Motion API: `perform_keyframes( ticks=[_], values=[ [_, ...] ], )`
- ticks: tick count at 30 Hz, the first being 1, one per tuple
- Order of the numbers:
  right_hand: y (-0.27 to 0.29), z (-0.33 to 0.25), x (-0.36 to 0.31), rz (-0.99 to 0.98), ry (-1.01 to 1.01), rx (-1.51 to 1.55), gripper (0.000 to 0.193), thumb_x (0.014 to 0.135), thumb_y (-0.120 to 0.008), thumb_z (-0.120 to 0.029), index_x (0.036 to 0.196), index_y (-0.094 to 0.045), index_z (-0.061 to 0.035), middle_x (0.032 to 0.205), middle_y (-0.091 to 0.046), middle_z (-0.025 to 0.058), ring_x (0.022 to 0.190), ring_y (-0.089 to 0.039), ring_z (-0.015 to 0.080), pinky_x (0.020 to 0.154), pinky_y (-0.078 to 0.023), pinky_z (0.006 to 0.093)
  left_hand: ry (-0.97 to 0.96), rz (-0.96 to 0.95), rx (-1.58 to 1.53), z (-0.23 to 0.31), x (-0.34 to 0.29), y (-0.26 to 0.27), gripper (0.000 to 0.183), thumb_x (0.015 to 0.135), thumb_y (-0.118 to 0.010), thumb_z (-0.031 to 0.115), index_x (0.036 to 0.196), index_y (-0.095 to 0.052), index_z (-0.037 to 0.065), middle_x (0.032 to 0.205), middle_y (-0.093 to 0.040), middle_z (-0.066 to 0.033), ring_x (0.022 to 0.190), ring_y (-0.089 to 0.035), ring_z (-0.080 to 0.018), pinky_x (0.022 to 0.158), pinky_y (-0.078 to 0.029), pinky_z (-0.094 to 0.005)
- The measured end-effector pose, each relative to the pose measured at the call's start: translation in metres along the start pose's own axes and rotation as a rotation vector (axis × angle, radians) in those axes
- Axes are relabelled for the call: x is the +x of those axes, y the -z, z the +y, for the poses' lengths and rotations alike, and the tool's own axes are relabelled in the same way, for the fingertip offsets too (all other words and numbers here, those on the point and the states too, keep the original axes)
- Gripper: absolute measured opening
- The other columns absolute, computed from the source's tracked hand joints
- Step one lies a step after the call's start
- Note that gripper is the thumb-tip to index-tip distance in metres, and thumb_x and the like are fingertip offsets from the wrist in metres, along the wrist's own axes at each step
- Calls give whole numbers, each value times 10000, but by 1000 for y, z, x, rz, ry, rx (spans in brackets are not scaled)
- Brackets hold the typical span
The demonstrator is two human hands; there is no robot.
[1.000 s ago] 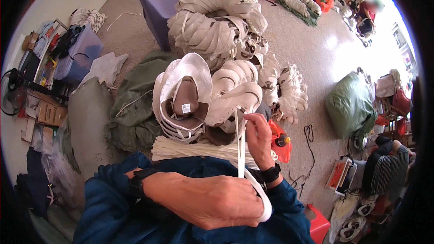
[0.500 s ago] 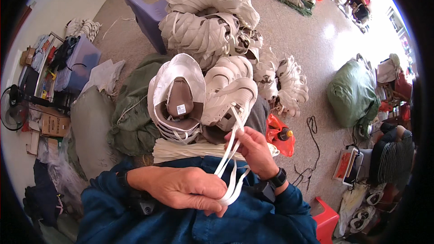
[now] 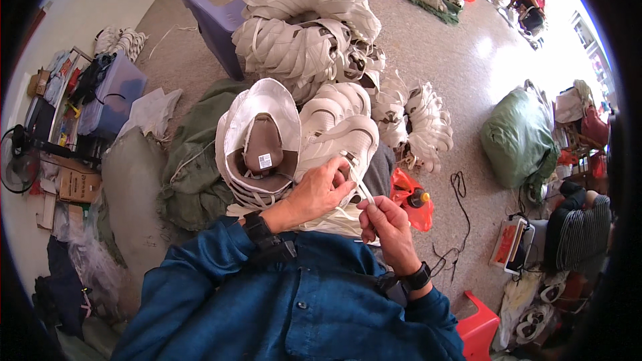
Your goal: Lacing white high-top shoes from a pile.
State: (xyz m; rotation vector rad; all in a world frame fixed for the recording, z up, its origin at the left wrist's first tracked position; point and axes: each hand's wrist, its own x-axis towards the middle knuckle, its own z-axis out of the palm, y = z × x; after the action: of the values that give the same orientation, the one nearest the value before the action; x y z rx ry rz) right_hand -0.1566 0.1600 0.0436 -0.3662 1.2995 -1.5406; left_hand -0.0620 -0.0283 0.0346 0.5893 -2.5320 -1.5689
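A beige shoe upper (image 3: 351, 139) lies in front of me with its toe pointing away, and a white shoelace (image 3: 363, 186) runs from its eyelets. My left hand (image 3: 315, 190) is at the upper's near side, fingers bent and closed about its edge by the eyelets; the fingertips are partly hidden. Just to the right, my right hand (image 3: 388, 227) pinches the lace between thumb and fingers, and the lace is taut towards the upper. Left of these stand nested uppers (image 3: 229, 144) with white lining and a brown tongue (image 3: 263, 147). A bundle of white laces (image 3: 334, 220) lies under my hands.
Stacked rings of beige uppers (image 3: 294, 47) sit beyond, by a purple chair (image 3: 210, 30). Green sacks (image 3: 194, 154) lie to the left. At right are an orange bag (image 3: 418, 210) with a bottle, a black cord (image 3: 461, 224), a red stool (image 3: 478, 327) and a green sack (image 3: 515, 137).
My left hand has let go of the lace loops near my lap and moved up to the shoe upper. The right hand has shifted slightly down and right, drawing the lace out.
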Motion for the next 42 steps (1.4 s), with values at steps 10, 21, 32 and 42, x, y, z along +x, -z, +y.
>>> perform_keyframes(
  ticks=[10,21,32,42],
  values=[
    [-16,-11,-6,-297,76,-364,225,1047,-541,-162,1121,-672,5,865,-637,-3,755,-570,66,696,-488,218,16,152,13,-12,19,-17,455,875,-758,282,1129,-538,-23,835,-698,-187,734,-702,-314,655,-527,-431],
    [4,-2,-11,-224,22,-375,257,1038,-557,-205,1047,-682,21,834,-647,1,753,-578,62,680,-483,228,-39,285,66,-24,31,-24,164,897,-607,83,1024,-583,-18,775,-669,-176,656,-664,-292,626,-508,-410],
    [4,-17,-25,-469,-32,-617,218,1005,-528,-132,1055,-691,4,820,-655,44,782,-609,114,730,-500,272,89,111,-396,-12,-10,4,275,1015,-447,36,1261,-528,-56,950,-701,-111,831,-653,-124,769,-531,-256],
    [-22,-23,-22,-691,75,-602,196,1003,-551,-136,1059,-670,10,936,-702,141,855,-678,240,781,-523,337,600,-298,-1337,0,-21,21,309,1048,-497,178,1263,-555,-37,888,-619,-46,780,-642,-141,788,-577,-352]
  ],
)
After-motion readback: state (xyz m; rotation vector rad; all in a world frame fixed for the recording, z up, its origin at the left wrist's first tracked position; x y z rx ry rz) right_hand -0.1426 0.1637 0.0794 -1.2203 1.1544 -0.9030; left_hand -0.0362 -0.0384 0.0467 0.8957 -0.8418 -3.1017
